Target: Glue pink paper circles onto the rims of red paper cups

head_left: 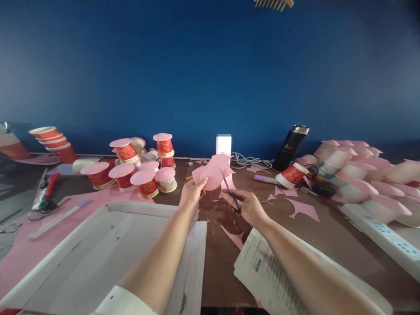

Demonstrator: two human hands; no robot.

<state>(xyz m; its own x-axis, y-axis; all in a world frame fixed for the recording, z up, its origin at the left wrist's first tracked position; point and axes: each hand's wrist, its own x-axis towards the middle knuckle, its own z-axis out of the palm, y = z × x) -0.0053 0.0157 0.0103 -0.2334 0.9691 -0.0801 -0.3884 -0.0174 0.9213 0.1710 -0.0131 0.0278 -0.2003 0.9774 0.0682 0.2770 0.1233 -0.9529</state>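
Note:
In the middle of the view, my left hand [193,192] pinches a piece of pink paper [212,178] that has a round outline on it. My right hand [246,204] is closed round the handles of a pair of dark scissors [231,192]. The blades point up and away from me, by the right edge of the paper. Whether they touch it, I cannot tell. Pink offcuts [303,209] lie on the brown table to the right of my right hand. A printed booklet [265,267] rests under my right forearm.
Red paper cups with pink discs on top [144,181] stand at left. Stacked red cups [54,142] lean behind them. A white box lid [108,245] lies front left. At right are a black flask [292,146], pale cups with pink tops [357,190] and a power strip [383,238].

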